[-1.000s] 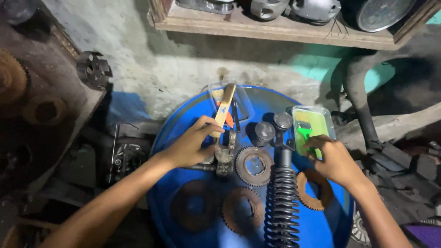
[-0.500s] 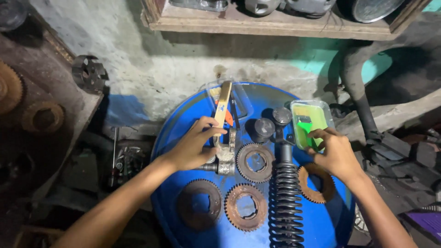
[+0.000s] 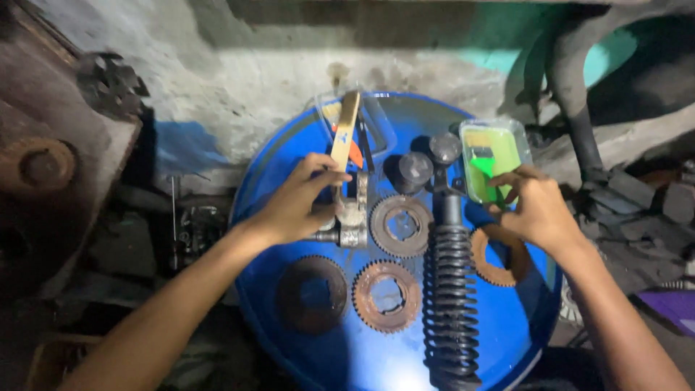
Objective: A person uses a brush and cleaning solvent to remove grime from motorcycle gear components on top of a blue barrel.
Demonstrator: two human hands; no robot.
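Looking down, I see closest to me the blue drum top (image 3: 499, 326) that serves as my work surface, round and a bit shiny near its front edge. On it stands out a black shock absorber (image 3: 450, 304) with a thick coil spring, lying lengthwise away from me. To its left lie two toothed rings: a rusty clutch plate (image 3: 386, 295) and a darker plate (image 3: 313, 293), side by side but not touching. A little farther there is a grey gear ring (image 3: 400, 226), and on the other side of the shock absorber a brown toothed ring (image 3: 498, 255), partly hidden under my right wrist.

My left hand (image 3: 300, 203) is closed around the lower part of a long flat tool with a tan handle (image 3: 345, 137); the thumb and fingers pinch it where it meets a grey metal part (image 3: 351, 221), which sits just beside the gear ring. The handle is pale wood colour with an orange piece behind it, and it points away from me toward the wall.

My right hand (image 3: 537, 210) rests on the near edge of a clear plastic box (image 3: 492, 156) with a bright green inside; my fingers are bent and touch the box, but I cannot tell if they really grip it. Between the box and the tool stand two dark round caps (image 3: 427, 163).

Farthest is the rough grey wall (image 3: 239, 80).
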